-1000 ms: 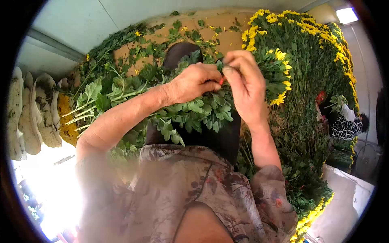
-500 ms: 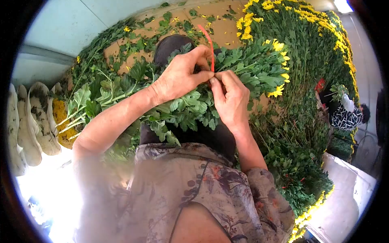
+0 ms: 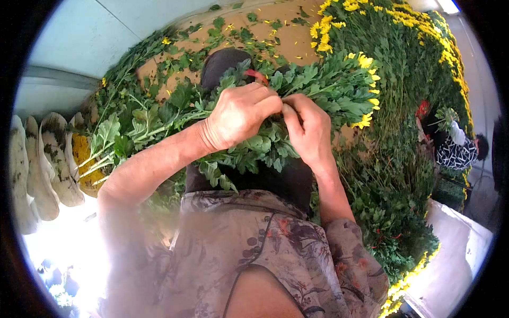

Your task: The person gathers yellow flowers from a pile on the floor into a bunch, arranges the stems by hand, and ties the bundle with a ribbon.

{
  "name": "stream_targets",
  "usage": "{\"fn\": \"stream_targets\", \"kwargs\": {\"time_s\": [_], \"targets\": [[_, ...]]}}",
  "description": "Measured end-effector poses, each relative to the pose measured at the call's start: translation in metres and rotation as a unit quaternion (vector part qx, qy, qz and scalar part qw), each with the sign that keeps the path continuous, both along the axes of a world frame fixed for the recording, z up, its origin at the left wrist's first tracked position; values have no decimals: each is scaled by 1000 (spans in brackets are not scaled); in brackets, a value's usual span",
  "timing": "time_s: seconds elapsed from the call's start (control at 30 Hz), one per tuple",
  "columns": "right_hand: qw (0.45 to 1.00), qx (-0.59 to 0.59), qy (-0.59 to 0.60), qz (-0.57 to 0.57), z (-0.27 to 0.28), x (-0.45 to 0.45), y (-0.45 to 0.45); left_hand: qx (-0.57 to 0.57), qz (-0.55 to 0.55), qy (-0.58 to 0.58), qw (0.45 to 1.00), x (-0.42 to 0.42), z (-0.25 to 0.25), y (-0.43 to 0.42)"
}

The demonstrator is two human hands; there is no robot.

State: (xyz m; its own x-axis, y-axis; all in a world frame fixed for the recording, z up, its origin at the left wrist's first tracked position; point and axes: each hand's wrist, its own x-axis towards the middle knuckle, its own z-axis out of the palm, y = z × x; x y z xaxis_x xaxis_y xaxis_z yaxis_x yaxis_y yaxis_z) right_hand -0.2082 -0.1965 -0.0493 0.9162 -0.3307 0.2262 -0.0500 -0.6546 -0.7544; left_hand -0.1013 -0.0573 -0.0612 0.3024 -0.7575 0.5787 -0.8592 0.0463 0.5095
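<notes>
A bunch of yellow chrysanthemums lies across my lap, with its flower heads to the right and its bare stem ends to the left. My left hand is closed over the middle of the bunch. A red tie strip shows just above its knuckles, and part of it is hidden by the fingers. Close beside it, my right hand is pinched, thumb against fingers, where the strip goes round the stems. The fingertips of both hands nearly meet, and the strip between them is mostly covered.
A big heap of yellow chrysanthemums fills the right side. Cut leaves litter the brown floor ahead. Another person in a patterned top is at the far right. Pale curved objects stand at the left, beside a pale wall.
The red strip's free end, which stood upright, is now bent down behind my left hand. My left hand has turned knuckles up, and its fingers have closed more. The bunch stays in place.
</notes>
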Motion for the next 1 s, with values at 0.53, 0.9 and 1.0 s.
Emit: {"fn": "stream_targets", "kwargs": {"time_s": [0.53,0.9,1.0], "targets": [[984,161,64,44,-2,-9,-14,39,-2,101,994,0,1,2],[990,-98,84,-57,1,-56,-2,133,54,76,987,17,-7,29],[958,-286,24,-22,32,-53,9,93,76,8,993,-10,5,40]]}}
